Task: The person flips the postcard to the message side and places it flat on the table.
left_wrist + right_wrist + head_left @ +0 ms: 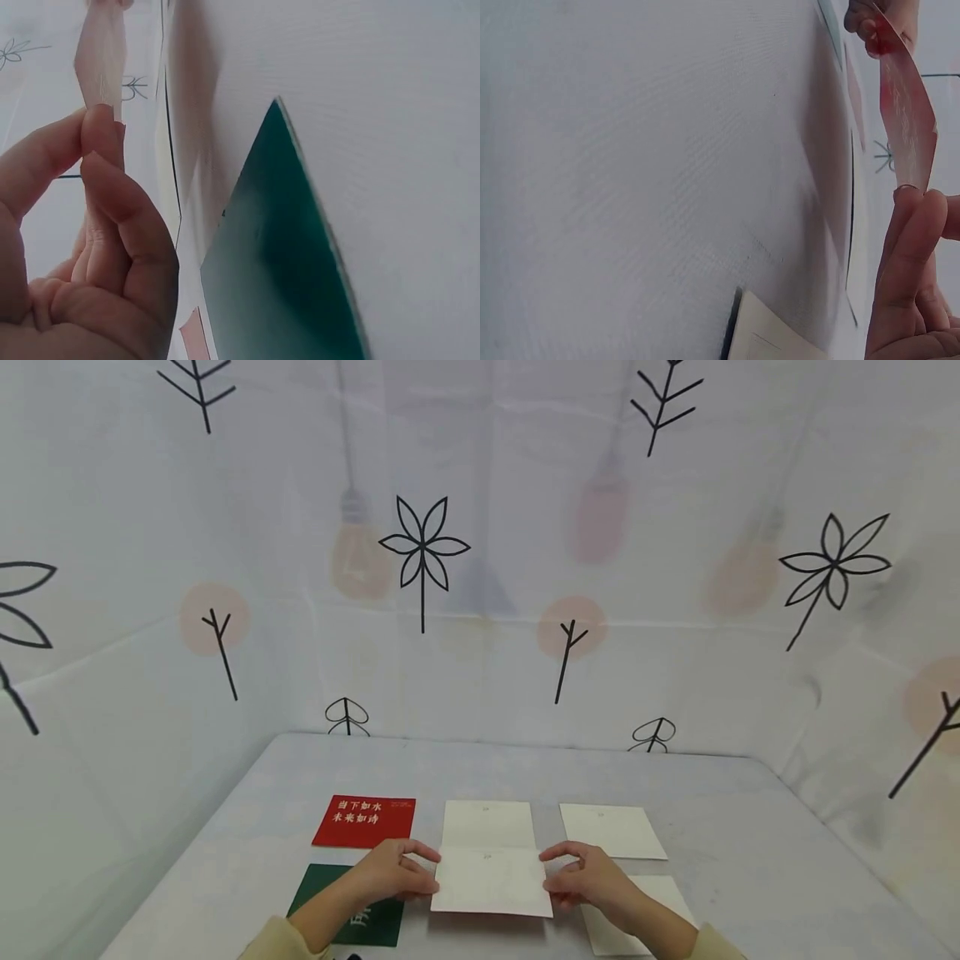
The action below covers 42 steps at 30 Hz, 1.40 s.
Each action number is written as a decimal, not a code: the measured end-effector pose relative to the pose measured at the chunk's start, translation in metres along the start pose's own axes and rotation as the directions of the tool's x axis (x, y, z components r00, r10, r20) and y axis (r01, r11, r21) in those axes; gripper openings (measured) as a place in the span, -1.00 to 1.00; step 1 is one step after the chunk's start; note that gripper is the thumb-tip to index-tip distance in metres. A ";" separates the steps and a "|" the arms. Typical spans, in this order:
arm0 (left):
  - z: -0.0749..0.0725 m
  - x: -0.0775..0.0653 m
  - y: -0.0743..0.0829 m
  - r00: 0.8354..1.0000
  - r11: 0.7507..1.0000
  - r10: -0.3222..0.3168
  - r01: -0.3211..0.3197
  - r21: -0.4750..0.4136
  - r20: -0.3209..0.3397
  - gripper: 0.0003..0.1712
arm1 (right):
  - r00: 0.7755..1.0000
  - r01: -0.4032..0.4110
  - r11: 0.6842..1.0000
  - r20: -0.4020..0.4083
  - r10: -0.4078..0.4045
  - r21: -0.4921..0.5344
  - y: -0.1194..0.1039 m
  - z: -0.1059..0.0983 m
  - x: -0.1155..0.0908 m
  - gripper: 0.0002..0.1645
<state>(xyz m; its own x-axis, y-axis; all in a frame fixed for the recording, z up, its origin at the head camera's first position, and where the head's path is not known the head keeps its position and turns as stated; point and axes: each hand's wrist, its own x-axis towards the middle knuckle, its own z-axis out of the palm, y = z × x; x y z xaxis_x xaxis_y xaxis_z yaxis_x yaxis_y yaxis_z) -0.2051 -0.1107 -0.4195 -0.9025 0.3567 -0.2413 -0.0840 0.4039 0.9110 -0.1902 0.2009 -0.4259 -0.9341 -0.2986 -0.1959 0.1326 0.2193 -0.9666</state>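
A white-faced card [491,883] is held level above the table between both hands, its underside reddish with faint lettering in the right wrist view. My left hand [393,870] pinches its left edge between thumb and fingers, and my right hand [592,881] pinches the right edge. Close up, the left wrist view has the left hand [112,240] gripping the card [101,67] end-on. In the right wrist view, the right hand's [911,277] fingertips meet the card [907,112]. Just behind the held card, another white card [487,822] lies on the table.
On the left lie a red card [367,822] with white characters and a green card [382,927], partly under the left forearm. Two white cards, one farther back [613,833] and one nearer card [667,893], lie at right. A patterned white curtain [480,677] surrounds the table [240,852].
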 end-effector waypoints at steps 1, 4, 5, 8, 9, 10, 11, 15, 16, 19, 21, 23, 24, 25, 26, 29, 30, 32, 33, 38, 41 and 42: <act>0.000 0.000 0.000 1.000 1.000 -0.002 0.002 0.000 -0.001 -0.58 | 1.000 -0.010 1.000 -0.006 0.010 -0.001 0.001 0.001 0.000 -0.44; 0.001 0.002 -0.001 1.000 1.000 -0.006 0.006 0.018 -0.001 -0.49 | 0.999 -0.030 0.999 -0.010 0.030 -0.015 0.003 0.002 0.002 -0.29; 0.002 0.003 -0.002 1.000 1.000 -0.008 0.008 0.027 -0.002 -0.45 | 0.999 -0.034 0.999 -0.007 0.033 -0.023 0.004 0.003 0.002 -0.26; 0.002 0.003 -0.004 1.000 0.998 -0.023 0.023 0.057 0.000 -0.33 | 0.999 -0.032 0.999 0.015 0.033 -0.038 0.006 0.004 0.002 -0.26; 0.002 0.003 -0.004 1.000 0.998 -0.025 0.025 0.066 0.001 -0.30 | 0.999 -0.030 0.999 0.023 0.031 -0.044 0.006 0.005 0.002 -0.27; 0.002 0.002 -0.004 1.000 0.997 -0.026 0.026 0.071 0.001 -0.30 | 0.999 -0.029 0.998 0.032 0.030 -0.048 0.006 0.005 0.002 -0.29; 0.002 0.001 -0.004 1.000 0.997 -0.028 0.028 0.073 0.003 -0.31 | 0.999 -0.029 0.998 0.039 0.032 -0.055 0.006 0.006 0.001 -0.31; 0.002 0.000 -0.004 1.000 0.996 -0.025 0.023 0.087 0.015 -0.36 | 0.998 -0.036 0.996 0.050 0.040 -0.078 0.007 0.008 0.001 -0.36; 0.003 0.000 -0.004 1.000 0.996 -0.024 0.022 0.091 0.018 -0.36 | 0.998 -0.035 0.996 0.050 0.039 -0.083 0.007 0.008 0.001 -0.36; 0.004 0.001 -0.004 0.999 0.994 -0.027 0.025 0.103 0.023 -0.31 | 0.998 -0.027 0.996 0.049 0.032 -0.090 0.009 0.008 0.001 -0.37; 0.004 0.001 -0.005 0.999 0.992 -0.039 0.036 0.118 0.023 -0.29 | 0.998 -0.027 0.995 0.050 0.032 -0.095 0.010 0.008 0.001 -0.37; 0.005 0.001 -0.005 0.998 0.990 -0.057 0.054 0.130 0.018 -0.31 | 0.998 -0.027 0.994 0.052 0.032 -0.103 0.010 0.009 0.001 -0.38; 0.005 0.001 -0.005 0.998 0.989 -0.065 0.063 0.136 0.016 -0.33 | 0.998 -0.028 0.994 0.052 0.033 -0.108 0.011 0.009 0.001 -0.38; 0.006 0.001 -0.005 0.997 0.988 -0.070 0.068 0.140 0.015 -0.33 | 0.998 -0.028 0.994 0.052 0.033 -0.110 0.011 0.010 0.001 -0.38; 0.006 0.001 -0.005 0.997 0.988 -0.074 0.072 0.139 0.014 -0.35 | 0.998 -0.026 0.993 0.052 0.032 -0.114 0.011 0.010 0.001 -0.39; 0.007 0.002 -0.005 0.997 0.989 -0.080 0.077 0.123 0.015 -0.38 | 0.999 -0.018 0.992 0.044 0.024 -0.126 0.011 0.011 0.002 -0.39; 0.007 0.003 -0.005 0.997 0.990 -0.080 0.078 0.119 0.016 -0.39 | 0.999 -0.018 0.991 0.041 0.024 -0.130 0.011 0.012 0.002 -0.40; 0.008 0.004 -0.005 0.997 0.991 -0.082 0.079 0.112 0.017 -0.41 | 0.999 -0.022 0.990 0.034 0.027 -0.140 0.011 0.012 0.002 -0.40; 0.008 0.004 -0.005 0.996 0.990 -0.084 0.082 0.113 0.014 -0.40 | 0.999 -0.027 0.989 0.031 0.032 -0.144 0.011 0.013 0.002 -0.41; 0.010 0.004 -0.005 0.996 0.989 -0.084 0.084 0.123 -0.002 -0.40 | 0.999 -0.037 0.986 0.029 0.042 -0.162 0.010 0.014 0.003 -0.42; 0.010 0.004 -0.005 0.997 0.989 -0.072 0.072 0.126 -0.002 -0.40 | 0.999 -0.037 0.984 0.024 0.042 -0.172 0.009 0.015 0.003 -0.41; 0.010 0.003 -0.005 0.998 0.989 -0.069 0.069 0.128 -0.002 -0.40 | 0.999 -0.039 0.983 0.021 0.044 -0.177 0.009 0.015 0.003 -0.41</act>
<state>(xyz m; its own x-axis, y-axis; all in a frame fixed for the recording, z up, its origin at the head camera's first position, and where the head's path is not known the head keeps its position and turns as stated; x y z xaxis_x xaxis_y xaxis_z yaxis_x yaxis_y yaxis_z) -0.2036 -0.1032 -0.4279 -0.8953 0.3262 -0.3033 -0.0915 0.5318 0.8419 -0.1866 0.1882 -0.4377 -0.9202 -0.3083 -0.2412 0.1081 0.3921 -0.9136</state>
